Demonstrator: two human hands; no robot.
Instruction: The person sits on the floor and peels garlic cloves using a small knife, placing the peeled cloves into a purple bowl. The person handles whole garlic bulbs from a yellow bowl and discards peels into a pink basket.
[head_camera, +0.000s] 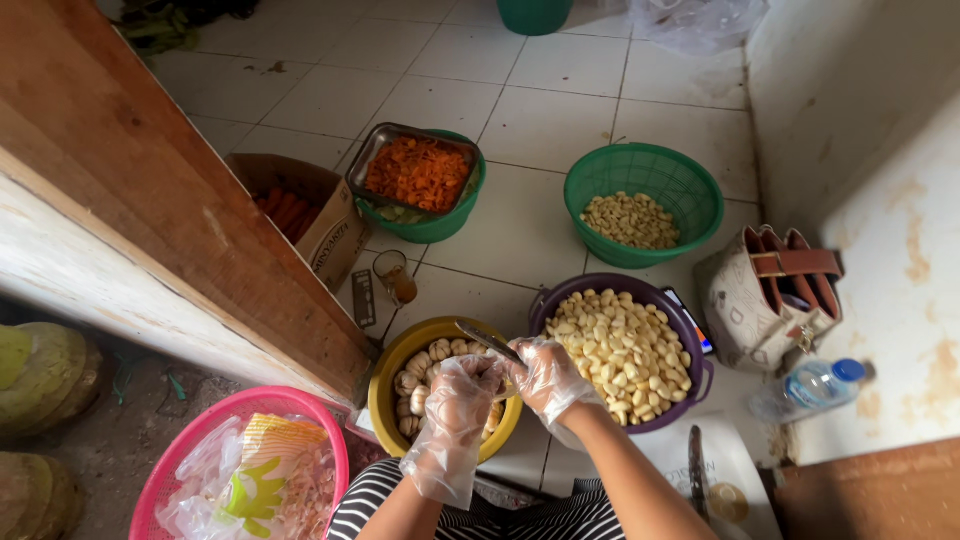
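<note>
Evidently a small, firm, likely slippery garlic clove (497, 378) is pinched at its ends in the gloved left hand (458, 400) while a knife (488, 341) is gripped in the right hand (548, 380).

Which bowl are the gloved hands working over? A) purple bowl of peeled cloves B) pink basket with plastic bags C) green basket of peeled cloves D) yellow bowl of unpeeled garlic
D: the left hand and right hand, which holds a knife, are both directly above the yellow bowl of unpeeled garlic; the purple bowl sits beside them to the right.
</note>
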